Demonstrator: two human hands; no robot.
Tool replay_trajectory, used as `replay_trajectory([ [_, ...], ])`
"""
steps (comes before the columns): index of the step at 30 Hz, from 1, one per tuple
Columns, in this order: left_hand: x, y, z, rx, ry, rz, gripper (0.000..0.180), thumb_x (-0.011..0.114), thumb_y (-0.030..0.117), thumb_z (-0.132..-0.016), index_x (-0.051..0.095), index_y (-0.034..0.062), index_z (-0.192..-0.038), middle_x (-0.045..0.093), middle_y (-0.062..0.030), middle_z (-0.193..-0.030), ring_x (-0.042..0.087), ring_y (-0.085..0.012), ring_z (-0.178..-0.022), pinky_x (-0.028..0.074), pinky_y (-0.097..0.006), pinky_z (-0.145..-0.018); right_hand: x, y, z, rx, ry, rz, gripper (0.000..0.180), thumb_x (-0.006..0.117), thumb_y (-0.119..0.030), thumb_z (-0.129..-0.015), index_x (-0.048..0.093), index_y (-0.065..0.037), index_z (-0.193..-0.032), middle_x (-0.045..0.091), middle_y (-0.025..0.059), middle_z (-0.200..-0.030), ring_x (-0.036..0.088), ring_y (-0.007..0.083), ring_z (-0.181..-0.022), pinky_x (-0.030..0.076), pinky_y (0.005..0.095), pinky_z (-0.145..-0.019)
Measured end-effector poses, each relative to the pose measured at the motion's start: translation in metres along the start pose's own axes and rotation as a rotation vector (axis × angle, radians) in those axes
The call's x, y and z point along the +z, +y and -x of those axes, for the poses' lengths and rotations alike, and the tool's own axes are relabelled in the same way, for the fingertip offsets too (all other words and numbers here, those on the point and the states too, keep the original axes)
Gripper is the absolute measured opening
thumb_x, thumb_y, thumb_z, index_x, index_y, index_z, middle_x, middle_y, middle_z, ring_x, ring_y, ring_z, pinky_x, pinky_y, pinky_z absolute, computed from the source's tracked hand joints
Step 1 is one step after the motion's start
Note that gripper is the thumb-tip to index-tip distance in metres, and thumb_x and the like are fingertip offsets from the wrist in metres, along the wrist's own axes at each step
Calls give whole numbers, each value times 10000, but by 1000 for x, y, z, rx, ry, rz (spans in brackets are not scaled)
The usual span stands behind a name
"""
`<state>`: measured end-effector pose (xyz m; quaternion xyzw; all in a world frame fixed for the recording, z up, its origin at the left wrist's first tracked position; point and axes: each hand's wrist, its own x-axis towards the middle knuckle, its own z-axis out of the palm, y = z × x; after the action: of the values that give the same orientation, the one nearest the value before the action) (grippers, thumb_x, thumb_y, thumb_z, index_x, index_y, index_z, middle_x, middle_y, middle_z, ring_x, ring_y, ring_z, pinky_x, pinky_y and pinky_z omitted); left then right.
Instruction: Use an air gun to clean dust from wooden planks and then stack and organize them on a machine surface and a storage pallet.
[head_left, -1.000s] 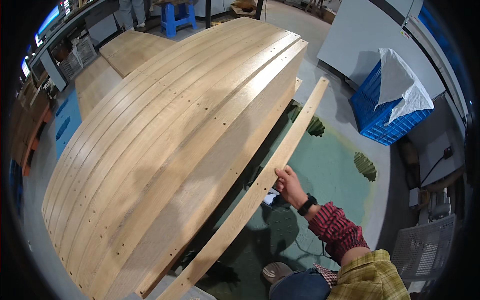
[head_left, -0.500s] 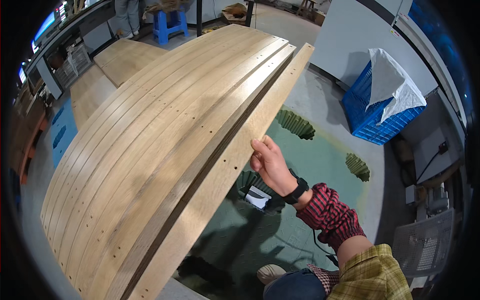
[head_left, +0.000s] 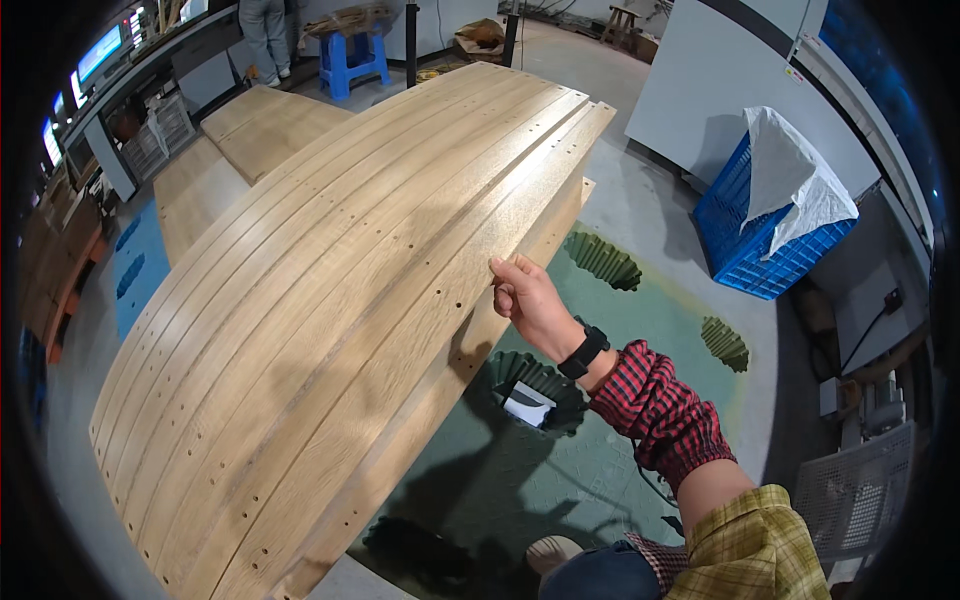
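Note:
My right hand (head_left: 532,308) is closed on the right edge of a long light-brown wooden board (head_left: 520,205), thumb on its top face. Small dark holes dot the board near the hand and toward its ends. It lies nearly flush beside a row of similar boards (head_left: 330,270), which lie edge to edge and look curved in this wide view. Below the held board, to its right, another wooden board (head_left: 420,420) sticks out. My left hand is not in view.
Green matting (head_left: 620,420) with dark ribbed patches covers the floor at right. A blue crate (head_left: 765,235) with a white sack stands by a grey cabinet (head_left: 700,80). Farther back are flat wooden panels (head_left: 270,125), a blue stool (head_left: 350,65) and a person's legs (head_left: 265,40).
The held board has tilted down and moved left against the row, so the dark gap beside it has closed. A lower board now shows at its right. My right hand stays on the edge.

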<state>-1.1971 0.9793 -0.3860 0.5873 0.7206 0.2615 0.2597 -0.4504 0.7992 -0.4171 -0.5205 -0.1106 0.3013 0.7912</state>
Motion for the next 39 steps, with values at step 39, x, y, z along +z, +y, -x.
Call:
replay_trajectory([
  [39, 60, 70, -30, -149, -24, 830, 481, 337, 341, -1001, 453, -85, -1191, 542, -146, -1157, 528, -203, -1077, 421, -349, -955, -94, 8, -116, -173, -37, 415, 227, 506, -333, -957, 554, -157, -821, 423, -86, -608, 312, -4, -430, 255, 168, -393],
])
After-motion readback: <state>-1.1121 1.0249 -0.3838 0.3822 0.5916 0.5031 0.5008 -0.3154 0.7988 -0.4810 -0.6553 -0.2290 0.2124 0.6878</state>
